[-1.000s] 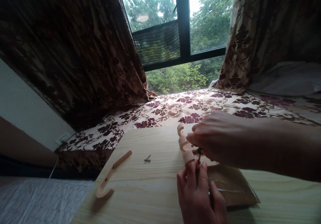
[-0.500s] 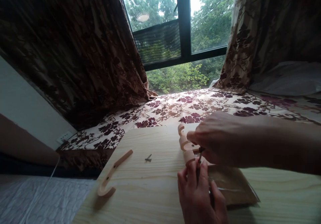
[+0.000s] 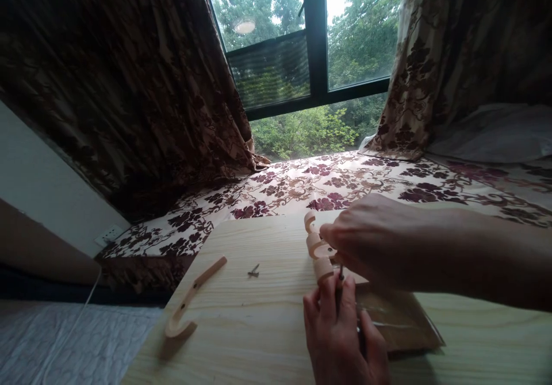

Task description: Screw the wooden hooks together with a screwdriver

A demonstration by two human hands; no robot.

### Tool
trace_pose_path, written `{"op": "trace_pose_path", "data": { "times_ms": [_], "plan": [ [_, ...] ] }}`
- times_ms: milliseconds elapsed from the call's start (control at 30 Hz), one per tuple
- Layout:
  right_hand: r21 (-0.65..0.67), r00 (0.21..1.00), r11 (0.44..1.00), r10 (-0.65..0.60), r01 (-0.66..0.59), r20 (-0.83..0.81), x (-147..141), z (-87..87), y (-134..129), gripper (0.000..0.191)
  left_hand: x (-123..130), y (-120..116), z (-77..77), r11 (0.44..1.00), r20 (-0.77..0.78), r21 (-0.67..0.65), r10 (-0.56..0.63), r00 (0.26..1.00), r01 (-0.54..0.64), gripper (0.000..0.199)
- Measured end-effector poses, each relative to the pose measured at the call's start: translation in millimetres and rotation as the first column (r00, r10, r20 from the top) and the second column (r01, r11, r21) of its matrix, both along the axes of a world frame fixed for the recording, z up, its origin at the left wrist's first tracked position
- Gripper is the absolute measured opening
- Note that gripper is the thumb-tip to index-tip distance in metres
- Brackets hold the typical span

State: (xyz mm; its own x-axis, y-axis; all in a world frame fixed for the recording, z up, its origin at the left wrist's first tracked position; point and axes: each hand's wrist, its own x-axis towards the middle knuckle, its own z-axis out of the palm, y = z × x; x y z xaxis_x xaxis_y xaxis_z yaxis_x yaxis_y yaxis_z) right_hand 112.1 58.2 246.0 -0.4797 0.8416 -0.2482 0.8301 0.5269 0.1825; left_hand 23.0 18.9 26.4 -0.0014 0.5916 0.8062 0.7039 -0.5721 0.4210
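Wooden coat hooks (image 3: 314, 246) stand in a row on a pale wooden board (image 3: 276, 327). My left hand (image 3: 345, 333) is closed at the nearest wooden hook (image 3: 322, 268), its fingertips pressed against the base. Above it, my right hand (image 3: 366, 238) is wrapped round a screwdriver (image 3: 341, 271). Only its thin metal shaft shows, pointing down between my left fingers; the handle is hidden in the fist. A loose wooden hook (image 3: 194, 298) with two dark holes lies on the left of the board. Two small screws (image 3: 253, 271) lie between it and the row.
A flat brown package in clear plastic (image 3: 401, 321) lies under and right of my left hand. Behind the board is a ledge with flowered cloth (image 3: 284, 186), below a window between curtains (image 3: 172, 86). A wall socket (image 3: 108, 235) is at the left.
My right hand has turned slightly over the screwdriver, and the dark part above the shaft is now hidden. My left hand keeps its hold. The whole view has shifted a little.
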Motion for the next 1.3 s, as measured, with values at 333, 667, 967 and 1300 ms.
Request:
{"op": "trace_pose_path", "data": {
  "times_ms": [333, 667, 967, 1300],
  "plan": [
    [-0.002, 0.990, 0.993, 0.116, -0.117, -0.086, 14.7, -6.4, -3.3, 0.015, -1.3, -0.8, 3.0, 1.000, -0.017, -0.022, -0.011, 1.000, 0.010, 0.039],
    [0.160, 0.989, 0.987, 0.057, -0.034, -0.136, 22.3, -18.4, 5.9, 0.013, -2.3, 0.0, 0.3, 0.999, -0.053, -0.012, -0.032, 0.998, 0.031, 0.043],
    [0.048, 0.981, 0.994, 0.107, -0.101, -0.164, 23.8, -11.7, 2.2, 0.014, -3.5, -0.3, 0.5, 0.998, -0.056, -0.027, -0.060, 0.997, 0.059, 0.043],
    [0.101, 0.988, 0.995, 0.033, -0.017, -0.154, 20.9, -15.3, 1.1, 0.010, -2.9, -0.9, 1.6, 0.998, -0.033, -0.024, -0.051, 0.998, 0.050, 0.041]
  ]
}}
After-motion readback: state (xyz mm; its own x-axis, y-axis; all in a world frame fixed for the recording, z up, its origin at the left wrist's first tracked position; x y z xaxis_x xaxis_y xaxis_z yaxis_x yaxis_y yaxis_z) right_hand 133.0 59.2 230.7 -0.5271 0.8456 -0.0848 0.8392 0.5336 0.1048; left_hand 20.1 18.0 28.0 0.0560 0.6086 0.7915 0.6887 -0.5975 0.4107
